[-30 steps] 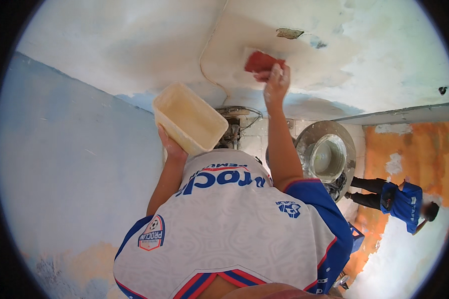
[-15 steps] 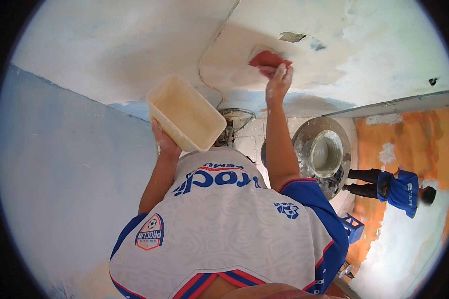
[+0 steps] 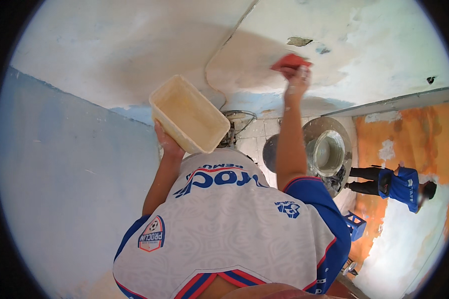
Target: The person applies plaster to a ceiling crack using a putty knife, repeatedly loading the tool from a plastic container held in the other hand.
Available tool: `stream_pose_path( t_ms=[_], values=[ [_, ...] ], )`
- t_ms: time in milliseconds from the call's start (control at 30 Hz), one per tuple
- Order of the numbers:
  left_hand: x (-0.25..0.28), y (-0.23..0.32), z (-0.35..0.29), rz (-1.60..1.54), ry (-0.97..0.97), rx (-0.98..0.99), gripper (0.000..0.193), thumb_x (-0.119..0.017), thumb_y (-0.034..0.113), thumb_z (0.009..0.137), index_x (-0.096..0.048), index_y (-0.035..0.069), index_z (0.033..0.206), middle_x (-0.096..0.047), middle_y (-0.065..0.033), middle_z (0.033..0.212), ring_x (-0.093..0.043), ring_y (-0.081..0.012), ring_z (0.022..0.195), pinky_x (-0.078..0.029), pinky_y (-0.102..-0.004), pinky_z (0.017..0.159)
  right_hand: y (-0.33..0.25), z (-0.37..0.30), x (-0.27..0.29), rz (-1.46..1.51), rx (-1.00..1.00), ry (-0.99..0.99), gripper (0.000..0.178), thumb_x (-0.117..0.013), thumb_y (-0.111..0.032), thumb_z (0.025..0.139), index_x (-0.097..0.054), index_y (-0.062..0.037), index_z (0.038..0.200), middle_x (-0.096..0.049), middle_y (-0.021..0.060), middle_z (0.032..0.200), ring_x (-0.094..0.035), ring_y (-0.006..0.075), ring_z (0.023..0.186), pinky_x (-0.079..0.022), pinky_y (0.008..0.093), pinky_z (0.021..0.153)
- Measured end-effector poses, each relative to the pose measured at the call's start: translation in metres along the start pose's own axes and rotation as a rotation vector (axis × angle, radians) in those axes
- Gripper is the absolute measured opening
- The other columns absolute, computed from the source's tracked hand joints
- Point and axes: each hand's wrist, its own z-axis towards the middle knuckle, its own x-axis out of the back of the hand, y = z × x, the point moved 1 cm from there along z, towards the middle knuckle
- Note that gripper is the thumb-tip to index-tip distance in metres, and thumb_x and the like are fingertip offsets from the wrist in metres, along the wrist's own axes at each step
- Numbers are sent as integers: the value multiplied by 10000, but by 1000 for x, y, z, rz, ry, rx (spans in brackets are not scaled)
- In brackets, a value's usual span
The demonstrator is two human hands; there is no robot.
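Observation:
My left hand point(image 3: 168, 141) grips a cream rectangular plastic tub point(image 3: 158, 107) by its near left side. The tub is tilted, and a thin pale coating shows on its inside. My right hand point(image 3: 298, 82), blurred by motion, holds a flat red putty scraper point(image 3: 290, 62) up at the wall point(image 3: 264, 45) in front of me. Whether the blade touches the wall I cannot tell. Pale smears and damp-looking beige patches cover that wall, and a chipped hole point(image 3: 300, 41) lies just beyond the scraper.
Right of my right forearm, a metal bucket point(image 3: 328, 154) with pale material inside stands on a round surface point(image 3: 312, 130). Dark cables point(image 3: 242, 115) lie below the wall. A person in blue point(image 3: 401, 187) stands by an orange wall point(image 3: 414, 134), near a blue stool point(image 3: 354, 226). A bluish wall point(image 3: 75, 149) rises at left.
My right hand and the red scraper have moved right across the wall. The tub has shifted slightly to the right in my left hand. The person in blue has changed pose slightly.

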Motion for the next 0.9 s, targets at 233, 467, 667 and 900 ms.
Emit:
stream_pose_path(
  t_ms=[233, 467, 667, 900],
  values=[
    [9, 8, -6, 41, 159, -99, 691, -331, 624, 1013, -371, 143, 1508, -490, -94, 1471, -497, -283, 1333, -445, -437, 1093, -19, -29, 35, 1, -6, -36, 410, -465, -383, 1069, -497, -9, 1233, -684, 149, 947, -701, 217, 806, -600, 364, 748],
    [9, 17, -2, 55, 126, -101, 702, -340, 635, 1008, -366, 149, 1514, -469, -91, 1489, -480, -286, 1349, -436, -434, 1102, 16, 7, 28, 25, 29, -3, 337, -464, -318, 1076, -448, -10, 1212, -685, 169, 938, -711, 248, 779, -589, 351, 733],
    [10, 11, -3, 34, 121, -116, 698, -367, 620, 1010, -356, 141, 1517, -471, -92, 1485, -486, -280, 1338, -441, -429, 1097, -18, -29, 59, -165, 27, 53, 315, -498, -374, 1059, -533, -71, 1140, -699, 130, 924, -703, 192, 777, -572, 313, 711],
    [-11, 1, 7, 83, 47, -18, 702, -360, 627, 1010, -362, 138, 1514, -467, -101, 1491, -489, -287, 1334, -436, -435, 1101, 13, -28, -23, 32, -36, -33, 306, -531, -291, 1055, -501, -13, 1180, -709, 185, 910, -719, 235, 752, -600, 347, 691]
  ],
)
